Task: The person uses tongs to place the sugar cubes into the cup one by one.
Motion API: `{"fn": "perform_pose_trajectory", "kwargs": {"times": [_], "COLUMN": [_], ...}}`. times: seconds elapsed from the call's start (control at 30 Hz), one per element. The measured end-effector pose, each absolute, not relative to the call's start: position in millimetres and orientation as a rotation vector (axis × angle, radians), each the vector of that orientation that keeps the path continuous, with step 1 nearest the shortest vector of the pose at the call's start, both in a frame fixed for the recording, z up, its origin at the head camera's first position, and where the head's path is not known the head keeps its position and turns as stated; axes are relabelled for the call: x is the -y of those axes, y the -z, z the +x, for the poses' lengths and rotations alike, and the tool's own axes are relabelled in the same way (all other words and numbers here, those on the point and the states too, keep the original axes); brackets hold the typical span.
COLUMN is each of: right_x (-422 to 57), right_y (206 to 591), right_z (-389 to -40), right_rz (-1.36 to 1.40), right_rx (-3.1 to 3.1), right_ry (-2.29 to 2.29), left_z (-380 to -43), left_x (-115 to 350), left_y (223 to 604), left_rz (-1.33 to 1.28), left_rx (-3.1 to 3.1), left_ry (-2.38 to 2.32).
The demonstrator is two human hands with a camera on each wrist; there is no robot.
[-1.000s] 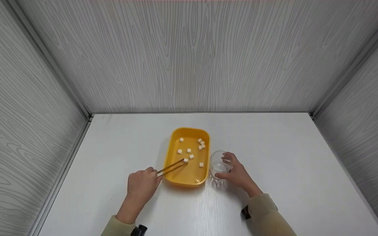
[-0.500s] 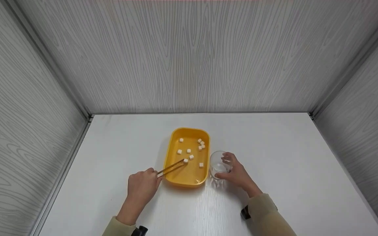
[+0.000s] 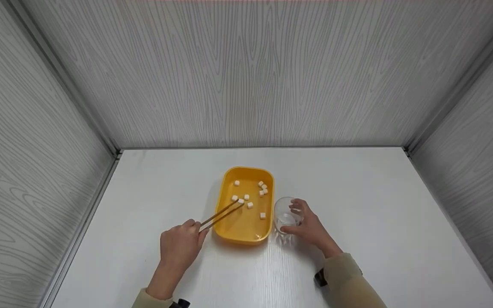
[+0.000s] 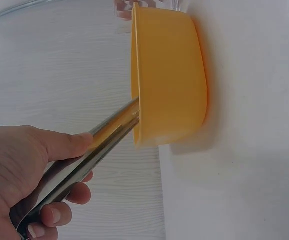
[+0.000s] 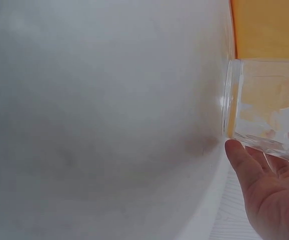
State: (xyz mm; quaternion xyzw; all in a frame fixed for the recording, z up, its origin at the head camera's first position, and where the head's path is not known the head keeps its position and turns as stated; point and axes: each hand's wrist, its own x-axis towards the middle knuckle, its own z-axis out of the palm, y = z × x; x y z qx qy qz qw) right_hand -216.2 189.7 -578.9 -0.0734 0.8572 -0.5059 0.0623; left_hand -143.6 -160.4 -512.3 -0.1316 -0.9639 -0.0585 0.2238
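grey wood-grain walls enclose a white counter [image 3: 357, 222]. on it sits a yellow tray [image 3: 225, 226] of small white cubes [image 3: 246, 196]. left hand [image 3: 180, 246] grips metal tongs [image 3: 218, 215], tips pinching one cube [image 3: 241, 201]. right hand [image 3: 310, 229] wraps a clear glass [image 3: 283, 214] just beside the tray.

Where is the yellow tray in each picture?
Head: the tray sits mid-table, between the left hand with tongs and the glass.
Left wrist: its outer wall fills the top centre, tongs reaching over the rim.
Right wrist: an orange patch top right, behind the glass.
Shared landmark: the white table.
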Motion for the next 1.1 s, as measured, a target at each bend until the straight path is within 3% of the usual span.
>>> {"fn": "perform_pose_trajectory", "kwargs": {"times": [0.67,1.1], "right_x": [-189.6,-189.5], "right_y": [580.4,579.4], "right_z": [-217.8,-216.6], "right_rz": [-0.211,-0.220], "right_rx": [-2.606,-2.605], "right_ry": [1.501,1.496], "left_z": [-137.7,-145.6], "left_x": [140.6,111.9], "left_y": [483.0,485.7], "left_rz": [-0.479,-0.644], "left_rx": [2.504,2.473], "left_ry": [0.378,0.389]}}
